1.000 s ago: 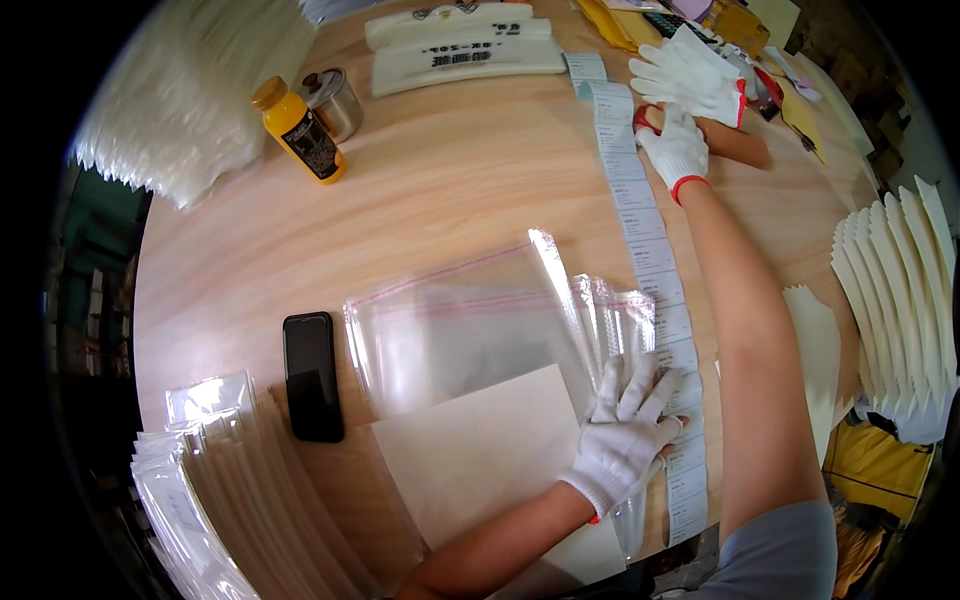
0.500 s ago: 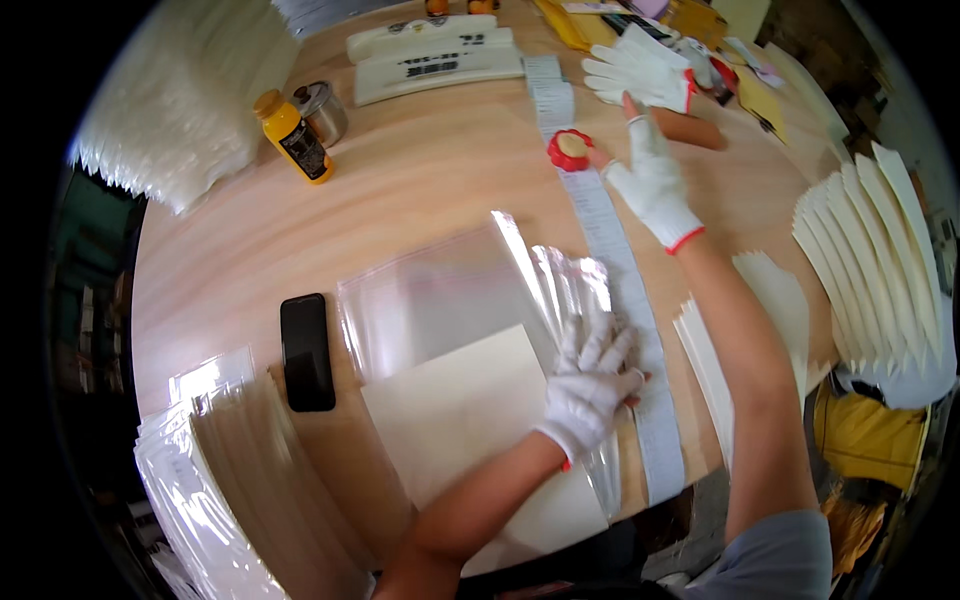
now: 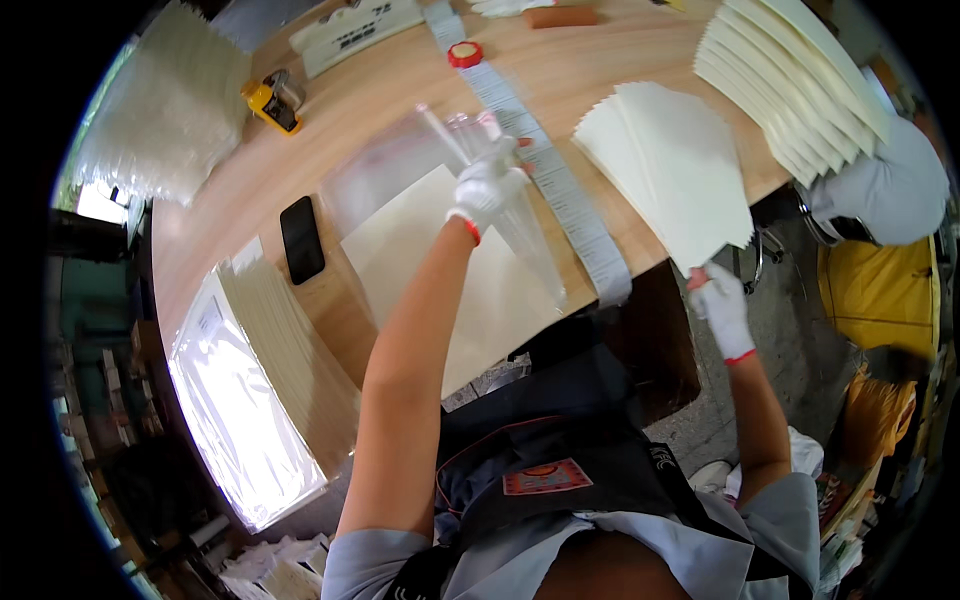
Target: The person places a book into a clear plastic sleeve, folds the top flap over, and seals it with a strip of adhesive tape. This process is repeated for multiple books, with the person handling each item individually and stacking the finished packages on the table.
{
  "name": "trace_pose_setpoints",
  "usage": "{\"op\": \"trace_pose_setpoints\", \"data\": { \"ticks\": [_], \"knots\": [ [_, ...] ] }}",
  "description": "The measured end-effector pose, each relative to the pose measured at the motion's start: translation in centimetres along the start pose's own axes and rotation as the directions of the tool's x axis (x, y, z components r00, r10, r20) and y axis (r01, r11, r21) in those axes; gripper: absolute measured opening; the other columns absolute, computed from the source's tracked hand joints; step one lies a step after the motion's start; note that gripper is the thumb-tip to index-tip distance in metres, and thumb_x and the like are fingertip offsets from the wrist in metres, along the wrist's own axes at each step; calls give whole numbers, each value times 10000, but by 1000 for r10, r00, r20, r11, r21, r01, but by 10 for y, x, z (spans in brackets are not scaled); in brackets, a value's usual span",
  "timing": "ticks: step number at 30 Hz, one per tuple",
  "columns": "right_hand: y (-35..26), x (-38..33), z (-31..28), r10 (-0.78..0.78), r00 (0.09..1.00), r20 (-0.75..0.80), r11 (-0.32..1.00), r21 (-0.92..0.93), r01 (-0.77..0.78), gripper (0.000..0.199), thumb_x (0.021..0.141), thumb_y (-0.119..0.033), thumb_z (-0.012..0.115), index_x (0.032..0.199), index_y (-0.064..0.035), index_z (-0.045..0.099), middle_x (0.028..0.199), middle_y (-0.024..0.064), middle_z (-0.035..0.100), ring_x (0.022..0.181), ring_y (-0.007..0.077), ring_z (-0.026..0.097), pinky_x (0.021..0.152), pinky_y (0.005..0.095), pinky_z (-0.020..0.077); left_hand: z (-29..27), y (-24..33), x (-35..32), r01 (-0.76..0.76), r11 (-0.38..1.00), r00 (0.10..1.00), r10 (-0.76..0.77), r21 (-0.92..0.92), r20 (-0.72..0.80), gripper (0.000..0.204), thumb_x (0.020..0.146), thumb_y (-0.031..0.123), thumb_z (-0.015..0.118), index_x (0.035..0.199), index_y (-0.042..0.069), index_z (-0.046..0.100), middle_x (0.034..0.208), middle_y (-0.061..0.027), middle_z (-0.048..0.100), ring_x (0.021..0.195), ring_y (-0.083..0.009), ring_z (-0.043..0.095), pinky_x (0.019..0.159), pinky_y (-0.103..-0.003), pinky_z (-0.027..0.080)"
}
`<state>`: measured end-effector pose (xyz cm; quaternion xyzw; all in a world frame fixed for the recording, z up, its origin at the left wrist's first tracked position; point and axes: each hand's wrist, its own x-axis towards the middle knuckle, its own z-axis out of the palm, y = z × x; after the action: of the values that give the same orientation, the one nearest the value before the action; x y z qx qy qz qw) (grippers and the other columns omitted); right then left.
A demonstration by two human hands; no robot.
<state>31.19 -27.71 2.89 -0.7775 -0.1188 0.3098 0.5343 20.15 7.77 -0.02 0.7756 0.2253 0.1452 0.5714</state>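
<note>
My left hand [image 3: 487,185], in a white glove with bare fingertips, is closed at the upper right of some clear plastic bags [image 3: 375,165], with film bunched at its fingers; blur hides the exact grip. A cream sheet [image 3: 420,270] lies beneath my left wrist, over or inside the top bag; I cannot tell which. Beyond the table's front edge, my right hand [image 3: 722,305], gloved the same way, pinches the near corner of a cream sheet in a fanned stack [image 3: 665,165]. The stack's pointed end overhangs the table edge.
A long printed paper strip [image 3: 550,175] crosses the table, with a red-rimmed round pot [image 3: 465,54] on it. A black phone [image 3: 302,240] and wrapped sheets [image 3: 245,400] are at left. Behind stand a yellow bottle [image 3: 270,107] and bagged stock [image 3: 165,110]. More sheets [image 3: 790,85] fan out far right.
My right hand has come back from the red-rimmed pot to the near corner of the fanned sheets. My left hand, formerly spread flat on the plastic, has curled closed. The view has tilted down.
</note>
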Motion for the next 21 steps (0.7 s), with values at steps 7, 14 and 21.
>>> {"op": "trace_pose_setpoints", "data": {
  "ticks": [7,14,21],
  "knots": [
    [55,-21,39,-56,987,148,600,-786,152,228,753,-191,548,947,-73,556,881,124,611,815,331,582,715,408,455,63,32,-145,25,958,981,-78,-286,-176,231,888,111,489,1082,41,592,930,-56,619,855,-109,567,750,-250,450],
    [142,11,67,-289,939,187,905,-265,331,104,788,-83,560,876,-34,536,773,76,584,693,155,556,647,286,434,133,-14,-237,427,764,904,-374,-484,208,360,906,224,494,1211,35,469,1097,-80,576,821,-123,590,741,-270,483],
    [110,-44,54,-300,927,224,936,-117,331,161,855,-152,548,831,4,580,718,15,566,649,76,489,632,237,415,144,-9,-231,486,730,873,-385,-480,299,250,872,148,494,1082,14,519,793,-66,588,615,-114,568,592,-243,476]
  ]
}}
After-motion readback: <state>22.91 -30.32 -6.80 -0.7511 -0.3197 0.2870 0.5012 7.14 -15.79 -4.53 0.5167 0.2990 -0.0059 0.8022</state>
